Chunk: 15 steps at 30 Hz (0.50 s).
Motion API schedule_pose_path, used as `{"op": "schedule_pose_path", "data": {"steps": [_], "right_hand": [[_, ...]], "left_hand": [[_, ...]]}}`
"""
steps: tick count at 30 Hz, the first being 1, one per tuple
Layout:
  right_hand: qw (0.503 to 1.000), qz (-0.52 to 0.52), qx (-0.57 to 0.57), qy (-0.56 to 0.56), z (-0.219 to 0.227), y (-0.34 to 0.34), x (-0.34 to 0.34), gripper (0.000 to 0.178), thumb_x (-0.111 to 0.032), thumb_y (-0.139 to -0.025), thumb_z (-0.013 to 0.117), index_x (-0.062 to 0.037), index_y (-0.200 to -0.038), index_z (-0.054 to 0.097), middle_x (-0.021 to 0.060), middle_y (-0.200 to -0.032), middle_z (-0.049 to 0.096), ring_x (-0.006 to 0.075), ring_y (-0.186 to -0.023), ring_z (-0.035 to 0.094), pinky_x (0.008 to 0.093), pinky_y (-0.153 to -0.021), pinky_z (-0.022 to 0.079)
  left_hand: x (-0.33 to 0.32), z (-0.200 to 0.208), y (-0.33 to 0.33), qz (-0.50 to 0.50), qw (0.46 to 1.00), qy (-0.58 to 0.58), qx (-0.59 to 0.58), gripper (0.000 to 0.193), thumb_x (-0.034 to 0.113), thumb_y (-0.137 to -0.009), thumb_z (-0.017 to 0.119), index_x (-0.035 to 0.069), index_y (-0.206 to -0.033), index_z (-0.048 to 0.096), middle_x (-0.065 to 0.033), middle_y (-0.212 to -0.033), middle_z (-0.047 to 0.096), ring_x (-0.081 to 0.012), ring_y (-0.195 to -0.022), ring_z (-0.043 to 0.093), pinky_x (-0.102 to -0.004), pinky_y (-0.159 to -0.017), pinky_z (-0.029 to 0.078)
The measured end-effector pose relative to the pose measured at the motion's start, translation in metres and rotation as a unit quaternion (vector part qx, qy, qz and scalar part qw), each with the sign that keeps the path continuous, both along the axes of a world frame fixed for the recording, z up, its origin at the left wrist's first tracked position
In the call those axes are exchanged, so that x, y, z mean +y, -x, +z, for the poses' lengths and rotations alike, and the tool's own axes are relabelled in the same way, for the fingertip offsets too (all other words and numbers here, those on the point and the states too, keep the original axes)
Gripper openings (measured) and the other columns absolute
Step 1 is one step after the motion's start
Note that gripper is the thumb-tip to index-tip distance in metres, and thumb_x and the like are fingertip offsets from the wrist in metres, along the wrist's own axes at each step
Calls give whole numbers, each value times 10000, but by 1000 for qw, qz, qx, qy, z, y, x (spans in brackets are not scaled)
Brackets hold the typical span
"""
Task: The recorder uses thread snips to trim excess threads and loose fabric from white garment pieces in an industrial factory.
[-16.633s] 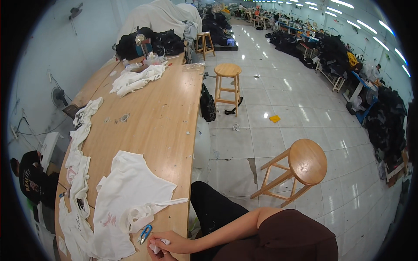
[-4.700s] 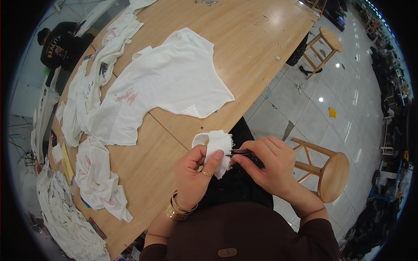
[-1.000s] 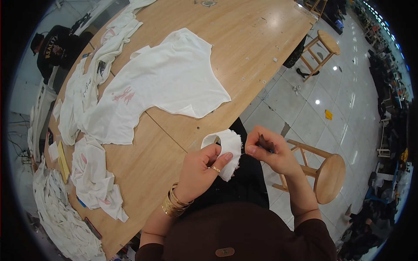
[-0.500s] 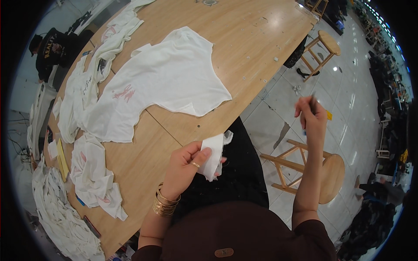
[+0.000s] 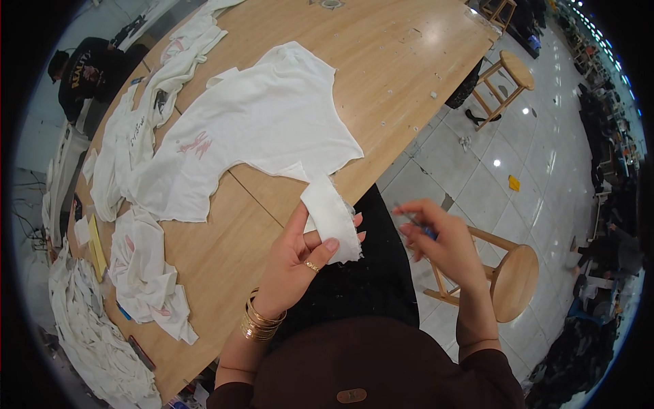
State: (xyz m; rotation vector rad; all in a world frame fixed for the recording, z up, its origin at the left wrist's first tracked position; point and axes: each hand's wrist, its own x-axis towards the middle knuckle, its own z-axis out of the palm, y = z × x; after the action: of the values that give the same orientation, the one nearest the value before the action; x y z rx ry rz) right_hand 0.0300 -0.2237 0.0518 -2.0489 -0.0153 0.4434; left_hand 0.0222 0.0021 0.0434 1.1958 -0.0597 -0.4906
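Note:
My left hand (image 5: 300,253), with a ring and gold bangles, grips a folded band of white fabric (image 5: 332,215) between thumb and fingers. One long edge of the band is frayed, and my fingertips show behind it. My right hand (image 5: 446,240) is closed around a small blue-handled tool (image 5: 429,232) with a thin metal tip; blur hides its exact kind. This hand is to the right of the band, apart from it. Beyond the band, a white shirt (image 5: 272,109) with a pink print lies spread on the wooden table (image 5: 238,273).
Crumpled white garments (image 5: 146,262) lie along the table's left side, with a larger white heap (image 5: 95,334) at near left. A wooden stool (image 5: 516,283) stands at my right, another stool (image 5: 516,68) farther off. At far left a person (image 5: 88,75) bends over.
My right hand has come down and left, closer to the fabric. The white band now stands up longer and flatter in my left hand, its upper end overlapping the view of the shirt's edge.

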Motion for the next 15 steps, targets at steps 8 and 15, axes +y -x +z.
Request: {"op": "schedule_pose_path", "data": {"steps": [8,15], "right_hand": [[963,97,129,-213,-3,26,37,252,-215,-942,462,10,-986,564,71,-750,651,122,-646,649,225,-582,491],[974,-97,-82,-190,-19,21,53,197,-181,-843,635,-4,-896,564,14,-621,569,38,-523,475,191,-492,380]], "left_hand": [[-9,4,2,78,994,66,43,558,35,-915,428,6,-1389,134,-202,-1307,437,-257,-1187,475,-341,-958,412],[-9,3,2,127,959,189,167,454,79,-923,436,-29,-1338,286,-145,-1360,393,-225,-1247,405,-329,-969,417]]}}
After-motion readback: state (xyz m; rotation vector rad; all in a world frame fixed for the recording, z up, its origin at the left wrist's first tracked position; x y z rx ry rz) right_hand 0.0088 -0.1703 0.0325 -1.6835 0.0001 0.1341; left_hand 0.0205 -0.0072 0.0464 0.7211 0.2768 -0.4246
